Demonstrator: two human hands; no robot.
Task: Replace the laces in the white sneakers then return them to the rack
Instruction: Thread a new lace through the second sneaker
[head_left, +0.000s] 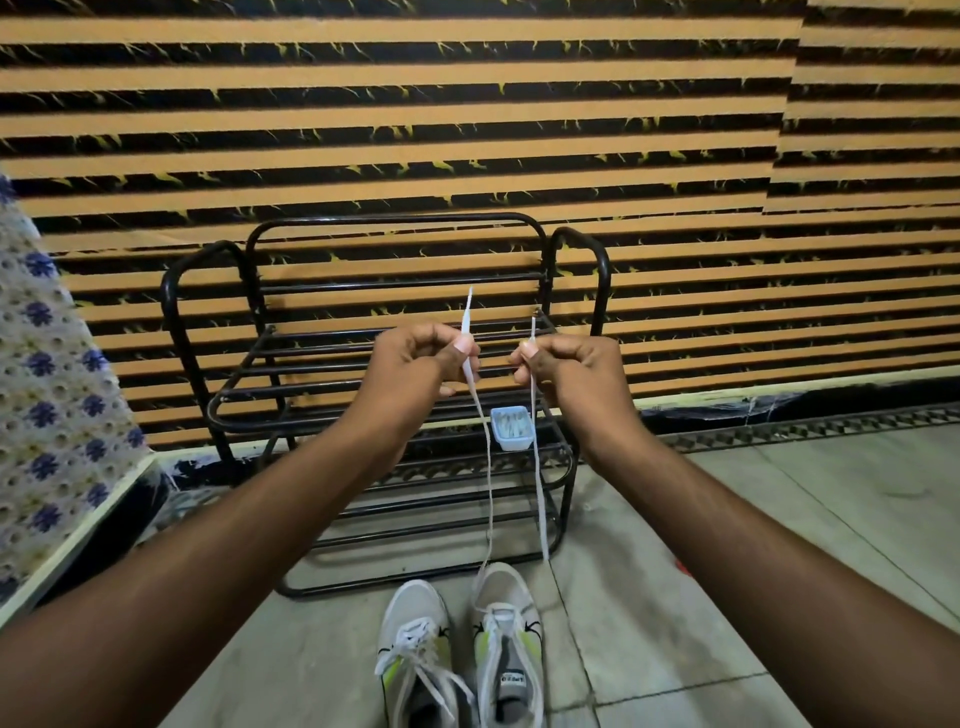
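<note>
Two sneakers (460, 654) side by side before the rack (384, 405).

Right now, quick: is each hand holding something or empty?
Left hand: pinches one strand of the white lace.
Right hand: pinches the other strand; both run down to the sneaker.

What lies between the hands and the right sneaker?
Head view: two lace strands, one from the left hand, one from the right hand, run down to that sneaker; rack and tub stand behind.
</note>
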